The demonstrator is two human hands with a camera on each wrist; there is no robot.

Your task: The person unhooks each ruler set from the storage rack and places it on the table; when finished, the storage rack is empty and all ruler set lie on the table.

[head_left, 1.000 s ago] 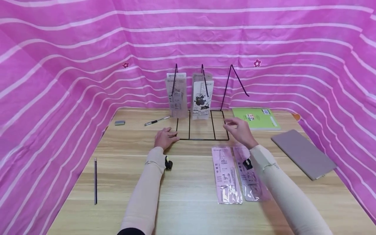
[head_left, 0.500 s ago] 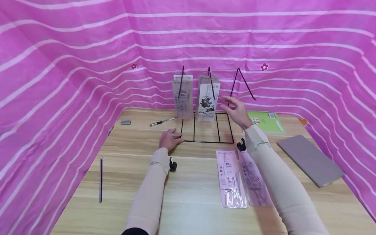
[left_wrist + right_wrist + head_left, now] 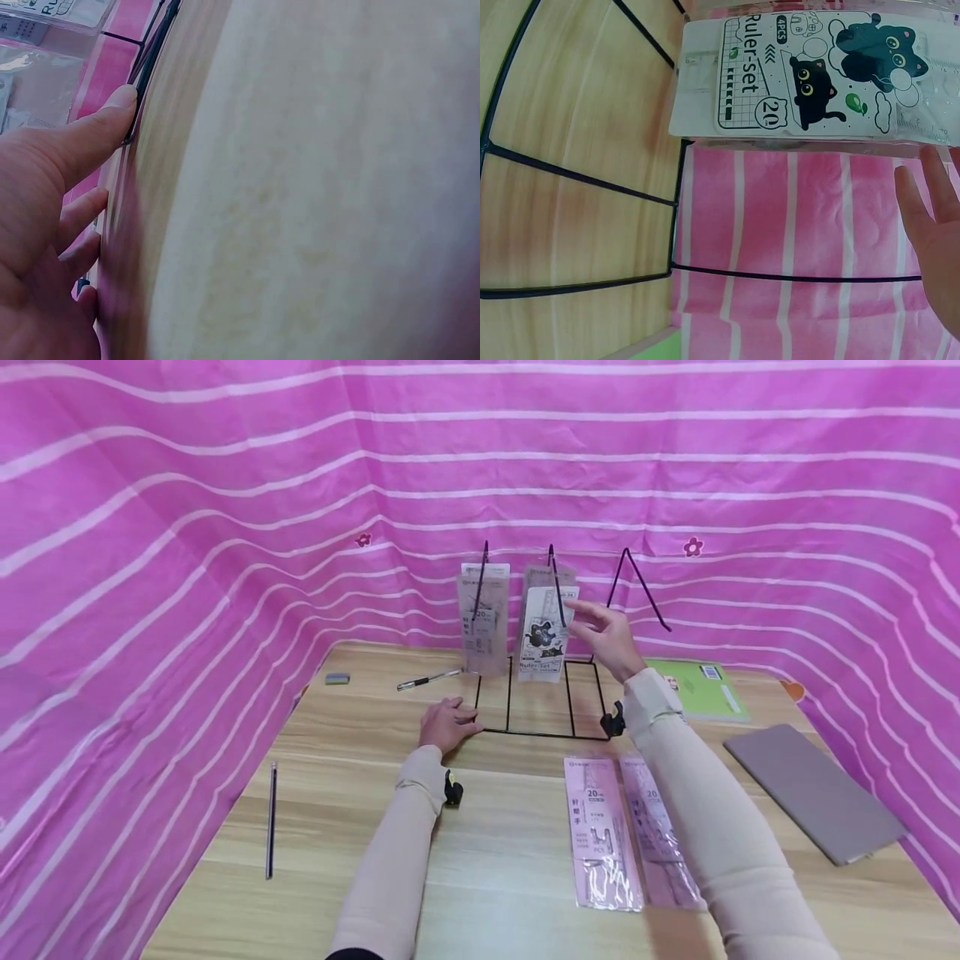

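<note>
A black wire display rack point(image 3: 540, 734) stands on the table, with three hook arms rising at its back. From the middle hook hangs a ruler set point(image 3: 814, 75) in a clear pack with black cat drawings, in front of another pack. My right hand point(image 3: 609, 639) is raised at the ruler set's right edge, fingers extended and fingertips right at the pack. My left hand point(image 3: 447, 725) rests at the rack's front left corner. Its thumb point(image 3: 116, 101) presses on the wire, its other fingers loosely bent outside the frame. Grey ruler packs point(image 3: 483, 652) hang from the left hook.
Two pink-backed ruler packs point(image 3: 600, 835) lie before the rack, one partly under my right forearm. A green booklet point(image 3: 712, 689) and grey notebook point(image 3: 813, 793) lie right. A pen point(image 3: 429, 679), eraser point(image 3: 337, 678) and pencil point(image 3: 272, 822) lie left. Striped pink cloth point(image 3: 225, 568) encloses the table.
My right hand has risen from the rack's right side and moved left to the ruler set on the middle hook. The left hand stays at the rack's corner. The head view has shifted slightly.
</note>
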